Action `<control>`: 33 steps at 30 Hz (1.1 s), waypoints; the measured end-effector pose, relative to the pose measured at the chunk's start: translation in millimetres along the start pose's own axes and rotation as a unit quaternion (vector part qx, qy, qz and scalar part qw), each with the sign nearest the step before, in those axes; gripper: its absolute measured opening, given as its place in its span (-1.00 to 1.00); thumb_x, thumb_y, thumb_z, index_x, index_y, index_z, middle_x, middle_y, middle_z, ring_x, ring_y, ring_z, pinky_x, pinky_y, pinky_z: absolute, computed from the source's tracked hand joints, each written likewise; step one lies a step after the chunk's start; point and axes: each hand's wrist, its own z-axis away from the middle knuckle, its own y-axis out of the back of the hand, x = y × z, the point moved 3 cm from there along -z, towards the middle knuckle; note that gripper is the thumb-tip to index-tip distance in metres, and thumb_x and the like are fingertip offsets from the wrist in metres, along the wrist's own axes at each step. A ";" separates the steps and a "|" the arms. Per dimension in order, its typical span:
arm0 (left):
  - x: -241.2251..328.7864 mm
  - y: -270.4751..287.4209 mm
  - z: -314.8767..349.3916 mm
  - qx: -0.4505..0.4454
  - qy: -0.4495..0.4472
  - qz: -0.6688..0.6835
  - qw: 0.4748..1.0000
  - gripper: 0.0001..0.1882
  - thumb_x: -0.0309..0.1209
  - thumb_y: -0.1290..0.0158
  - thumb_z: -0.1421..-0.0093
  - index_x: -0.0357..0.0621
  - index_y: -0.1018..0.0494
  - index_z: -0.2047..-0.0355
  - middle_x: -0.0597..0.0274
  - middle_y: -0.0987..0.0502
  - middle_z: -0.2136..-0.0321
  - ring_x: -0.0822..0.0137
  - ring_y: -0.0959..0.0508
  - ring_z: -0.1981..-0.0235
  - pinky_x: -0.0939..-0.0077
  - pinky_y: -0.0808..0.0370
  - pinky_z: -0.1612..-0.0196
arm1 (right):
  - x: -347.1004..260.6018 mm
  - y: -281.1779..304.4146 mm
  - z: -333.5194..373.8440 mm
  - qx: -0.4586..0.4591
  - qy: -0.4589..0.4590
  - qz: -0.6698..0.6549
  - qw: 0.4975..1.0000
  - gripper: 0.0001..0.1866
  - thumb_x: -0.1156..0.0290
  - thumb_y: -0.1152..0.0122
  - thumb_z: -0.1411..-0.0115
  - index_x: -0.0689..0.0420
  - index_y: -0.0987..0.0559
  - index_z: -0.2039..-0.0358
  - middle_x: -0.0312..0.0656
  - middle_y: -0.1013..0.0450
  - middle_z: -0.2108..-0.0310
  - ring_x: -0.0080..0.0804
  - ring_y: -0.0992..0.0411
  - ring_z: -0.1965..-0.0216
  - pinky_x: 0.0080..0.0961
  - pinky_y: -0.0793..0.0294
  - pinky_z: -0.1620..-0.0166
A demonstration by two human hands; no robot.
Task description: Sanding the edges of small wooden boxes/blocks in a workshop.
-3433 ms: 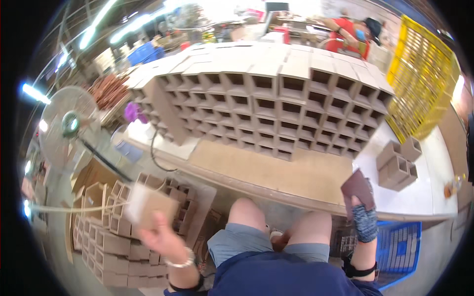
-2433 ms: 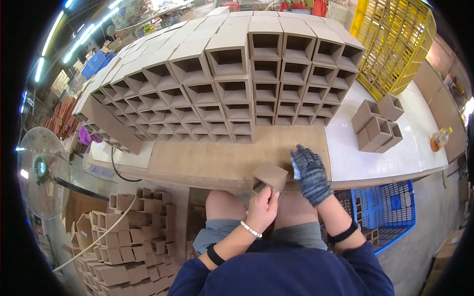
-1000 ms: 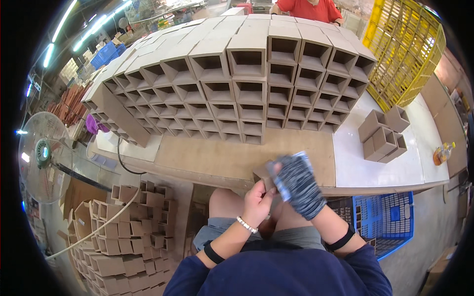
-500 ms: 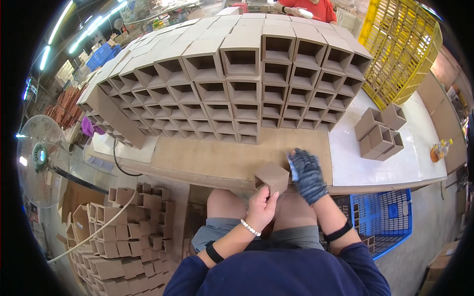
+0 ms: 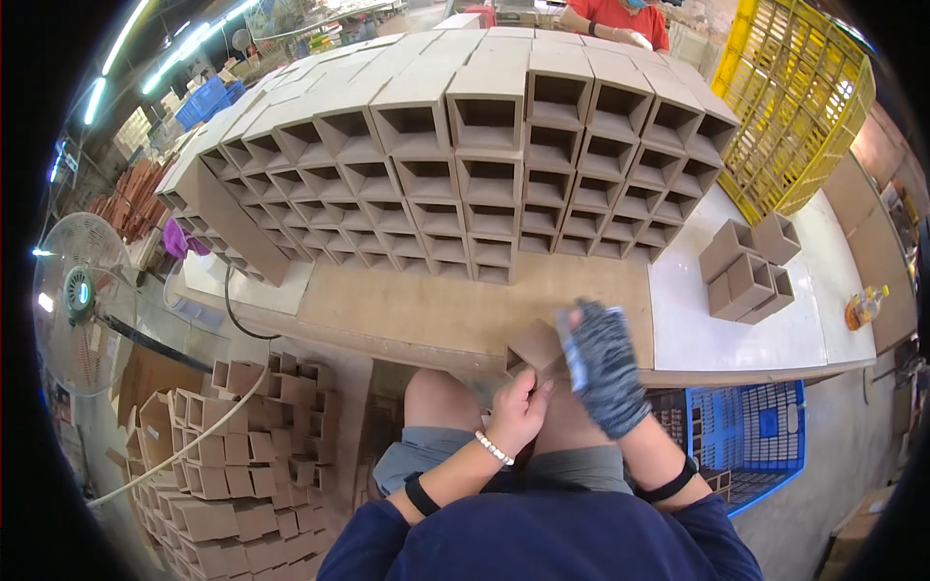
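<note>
My bare left hand (image 5: 517, 414), with a bead bracelet at the wrist, grips a small square open-ended brown box (image 5: 536, 346) by its near edge. The box is tilted over the table's front edge, above my lap. My right hand (image 5: 610, 373), in a grey knitted fingerless glove, is closed round a thin pale-blue and white piece (image 5: 575, 360) of unclear kind and sits against the box's right side. Beyond them a big stack of similar boxes (image 5: 486, 121) stands on the table (image 5: 417, 315), open ends facing me.
Several loose boxes (image 5: 748, 276) and a bottle of amber liquid (image 5: 865, 306) stand at right, near a yellow crate (image 5: 790, 107). Below the table are a blue crate (image 5: 790, 436) and, at left, a box pile (image 5: 223, 465) beside a fan (image 5: 82, 290). A person in red (image 5: 630, 19) is behind the stack.
My right hand has come closer to the box and now overlaps its right side. The box has shifted slightly and turned in my left hand. The person behind has moved an arm.
</note>
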 end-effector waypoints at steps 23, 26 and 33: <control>-8.3 -15.9 10.6 0.028 -0.050 0.065 0.996 -0.85 -0.54 0.03 -0.06 -0.26 -0.25 0.60 0.03 -0.33 0.71 0.06 -0.37 0.67 0.34 -0.29 0.59 | -38.9 2.5 -4.8 -0.169 0.083 0.054 0.981 -0.76 0.36 0.03 -0.01 0.15 -0.44 0.29 -0.08 -0.39 0.28 -0.21 -0.33 0.19 -0.22 -0.24 0.07; 3.2 -7.6 5.1 0.040 -0.111 0.047 0.992 -0.80 -0.53 0.01 -0.06 -0.26 -0.22 0.64 0.03 -0.27 0.75 0.10 -0.32 0.72 0.35 -0.25 0.62 | 3.8 -22.9 18.3 -0.093 0.037 -0.037 0.994 -0.70 0.37 0.05 -0.02 0.14 -0.42 0.20 -0.04 -0.37 0.22 -0.18 -0.32 0.14 -0.22 -0.22 0.03; 0.0 -8.4 4.9 0.014 -0.043 -0.010 0.999 -0.70 -0.53 -0.07 0.00 -0.23 -0.16 0.71 0.15 -0.24 0.77 0.39 -0.21 0.75 0.49 -0.19 0.67 | 7.2 -11.4 19.7 -0.051 0.027 0.008 0.998 -0.55 0.38 0.05 -0.01 0.15 -0.33 0.03 -0.06 -0.28 0.04 -0.15 -0.22 -0.03 -0.17 -0.05 -0.13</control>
